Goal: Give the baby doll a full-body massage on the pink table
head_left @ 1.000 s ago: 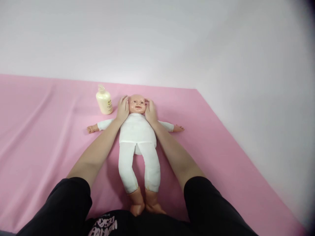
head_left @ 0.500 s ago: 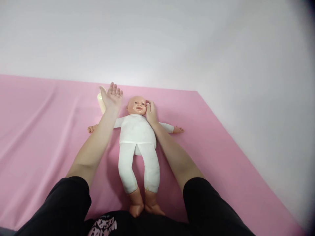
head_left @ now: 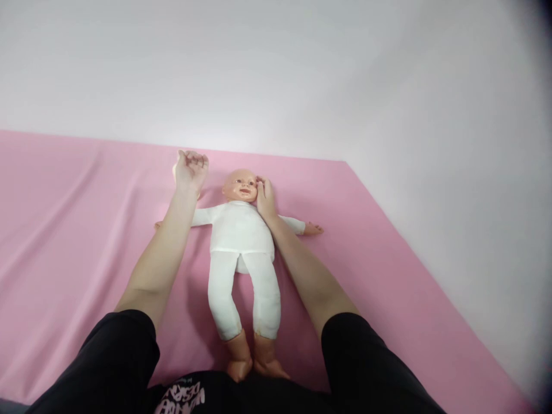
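Note:
A baby doll (head_left: 242, 227) in a white top and trousers lies on its back, arms spread, on the pink sheet. My right hand (head_left: 266, 198) rests against the side of its head, fingers stretched along the cheek. My left hand (head_left: 192, 171) is raised on the other side of the head, apart from it. Its palm faces me with the fingers loosely bent, and nothing shows in the palm. Behind that hand, a pale yellow object (head_left: 174, 171) is almost fully hidden. My left forearm covers part of the doll's outstretched arm.
The pink sheet (head_left: 77, 241) has long folds on the left and ends at a white wall (head_left: 259, 75) at the back and right. The doll's feet (head_left: 240, 357) reach close to my black shirt (head_left: 259, 397).
My left hand has shifted slightly left, its fingers curling from a spread pose, and now covers most of the pale yellow object. My right hand stays at the doll's head.

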The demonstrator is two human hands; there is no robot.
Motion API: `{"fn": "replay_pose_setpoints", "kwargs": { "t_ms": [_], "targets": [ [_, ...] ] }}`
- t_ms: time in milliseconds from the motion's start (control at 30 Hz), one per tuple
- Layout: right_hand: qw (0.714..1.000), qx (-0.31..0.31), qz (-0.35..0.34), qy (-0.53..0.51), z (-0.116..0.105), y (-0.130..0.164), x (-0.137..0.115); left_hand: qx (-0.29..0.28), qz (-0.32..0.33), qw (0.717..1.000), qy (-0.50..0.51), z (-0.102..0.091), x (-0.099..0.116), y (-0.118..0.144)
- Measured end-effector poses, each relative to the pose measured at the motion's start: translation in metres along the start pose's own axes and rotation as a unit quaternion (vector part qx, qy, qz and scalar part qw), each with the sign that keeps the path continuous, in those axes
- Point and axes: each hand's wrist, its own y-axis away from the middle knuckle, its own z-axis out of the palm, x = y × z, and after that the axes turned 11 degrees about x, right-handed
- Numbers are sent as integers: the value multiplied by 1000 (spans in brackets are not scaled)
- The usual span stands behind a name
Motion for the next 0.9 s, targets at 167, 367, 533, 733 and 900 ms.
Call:
{"fn": "replay_pose_setpoints", "kwargs": {
  "t_ms": [167, 367, 533, 733, 900],
  "targets": [
    [1000, -4, 12, 1, 1, 1, -4, 27, -14, 1000, 3, 4, -2, 2],
    [999, 2, 29, -26, 0, 5, -16, 15, -7, 1000, 2, 6, 1, -1],
    [999, -6, 26, -25, -1, 6, -18, -28, 11, 998, -52, 17, 14, 13],
    [1000, -4, 19, -13, -1, 4, -17, -64, 332, 853, -397, 27, 45, 44],
    [1000, -2, 15, -6, -1, 4, -18, -45, 367, 676, -637, -3, 41, 23]
  ]
}}
